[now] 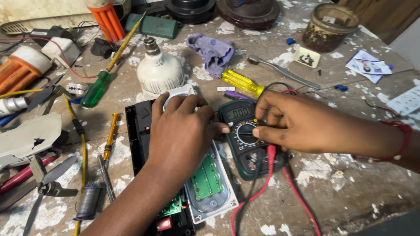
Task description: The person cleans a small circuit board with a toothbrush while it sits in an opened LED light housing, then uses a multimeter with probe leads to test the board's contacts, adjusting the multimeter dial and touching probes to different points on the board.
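Green circuit boards (207,178) lie exposed; the multimeter dial (246,133) is pinched by the right hand (293,124), the left hand (181,131) laid flat, ungripping; probes unplaced

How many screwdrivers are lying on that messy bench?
3. A green-handled screwdriver lies upper left, a small orange screwdriver sits left of the left hand, and a yellow-handled screwdriver rests above the meter. Clutter may hide more.

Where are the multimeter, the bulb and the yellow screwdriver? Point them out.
multimeter (236,112): head view, on its display.
bulb (158,72): head view, on its white body.
yellow screwdriver (239,81): head view, on its handle.
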